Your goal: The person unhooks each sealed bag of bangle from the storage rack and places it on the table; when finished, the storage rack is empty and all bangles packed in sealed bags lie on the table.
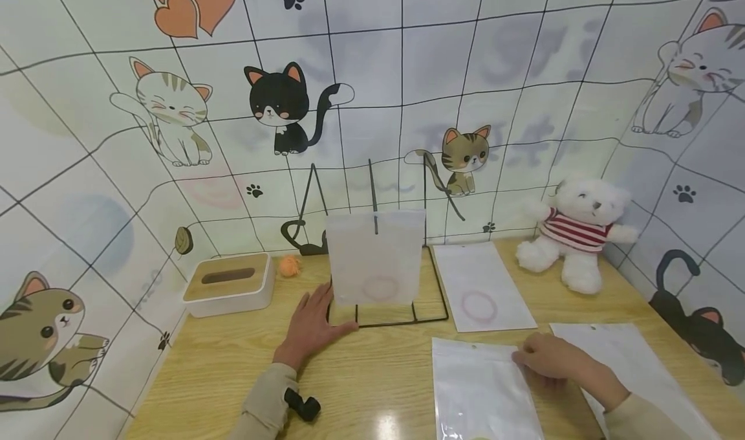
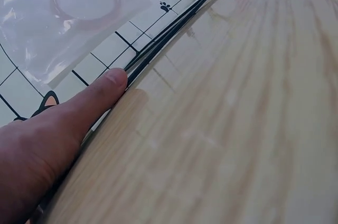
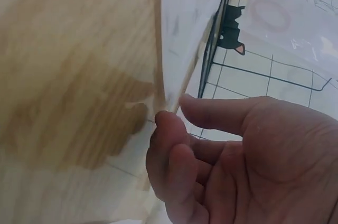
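My left hand (image 1: pixel 314 327) lies with its fingers spread at the left front corner of a black wire rack (image 1: pixel 401 324). Its thumb (image 2: pixel 100 94) touches the rack's base bar. A translucent white plastic bag (image 1: pixel 375 252) with a faint pink ring hangs on the rack's middle prong. At the front, my right hand (image 1: pixel 553 359) pinches the top right corner of another clear-and-white plastic bag (image 1: pixel 480 388), which lies flat on the table. In the right wrist view the thumb and forefinger meet at that bag's corner, the other fingers curled.
Two more flat bags lie on the wooden table (image 1: pixel 361 375): one with a pink ring (image 1: pixel 483 278) beside the rack, one at the right (image 1: pixel 625 362). A tissue box (image 1: pixel 229 285), small orange object (image 1: pixel 289 266) and white teddy bear (image 1: pixel 582 233) stand along the cat-print wall.
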### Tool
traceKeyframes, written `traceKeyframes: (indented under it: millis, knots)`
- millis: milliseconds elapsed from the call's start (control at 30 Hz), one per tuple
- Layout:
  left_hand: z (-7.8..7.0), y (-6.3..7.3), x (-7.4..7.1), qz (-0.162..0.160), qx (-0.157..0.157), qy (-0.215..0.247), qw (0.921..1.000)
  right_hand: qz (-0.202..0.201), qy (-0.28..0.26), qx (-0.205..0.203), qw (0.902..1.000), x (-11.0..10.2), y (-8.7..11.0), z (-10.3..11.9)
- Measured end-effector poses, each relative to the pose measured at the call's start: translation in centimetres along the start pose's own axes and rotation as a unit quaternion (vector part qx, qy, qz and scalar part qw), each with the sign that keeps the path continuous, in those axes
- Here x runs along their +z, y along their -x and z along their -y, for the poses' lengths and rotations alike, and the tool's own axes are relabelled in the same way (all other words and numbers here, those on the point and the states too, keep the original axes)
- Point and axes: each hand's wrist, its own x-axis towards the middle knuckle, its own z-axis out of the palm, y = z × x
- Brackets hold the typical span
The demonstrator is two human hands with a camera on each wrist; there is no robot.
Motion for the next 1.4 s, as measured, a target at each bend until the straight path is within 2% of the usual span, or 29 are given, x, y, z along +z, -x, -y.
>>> traceKeyframes:
  millis: [67,233,433,533,667,733,867,967,1133,1300,1400]
  knots:
    - [0.2,0.1,0.0,-0.004,0.001,-0.013,0.9999,-0.016,0.006,-0.012,0.9998,-0.3,-0.1,0.2]
    - [0.4,0.3,-0.2,-0.015,0.004,-0.023,0.9996,-0.062,0.017,-0.081,0.9947,-1.1,-0.8,1.4]
    - [0.2,0.0,0.3,-0.021,0.009,-0.017,0.9996,-0.111,0.064,-0.156,0.9795,-1.1,-2.8,3.2]
    - [0.1,0.0,0.5,-0.016,0.008,-0.01,0.9998,-0.118,0.095,-0.178,0.9724,-0.3,-3.6,4.3]
    - [-0.1,-0.1,0.5,0.001,0.001,-0.003,1.0,-0.09,0.163,-0.186,0.9649,1.8,-3.1,5.5]
    - [0.0,-0.1,0.5,0.006,-0.004,-0.003,1.0,-0.078,0.209,-0.189,0.9563,3.0,-2.4,5.9]
    - [0.3,0.0,0.3,0.002,-0.008,-0.002,1.0,-0.097,0.275,-0.202,0.9351,4.8,-1.4,6.4]
    - [0.5,-0.1,0.2,-0.002,-0.005,-0.004,1.0,-0.111,0.275,-0.206,0.9325,5.1,-1.1,6.4]
    - [0.4,-0.1,0.1,0.001,-0.004,-0.005,1.0,-0.106,0.267,-0.215,0.9336,4.7,-1.0,5.7]
    - [0.3,0.0,0.2,-0.007,-0.004,-0.006,1.0,-0.107,0.267,-0.232,0.9294,4.3,-1.0,5.2]
    - [0.2,0.0,0.1,-0.006,-0.001,0.0,1.0,-0.125,0.265,-0.253,0.9222,3.9,-1.3,5.3]
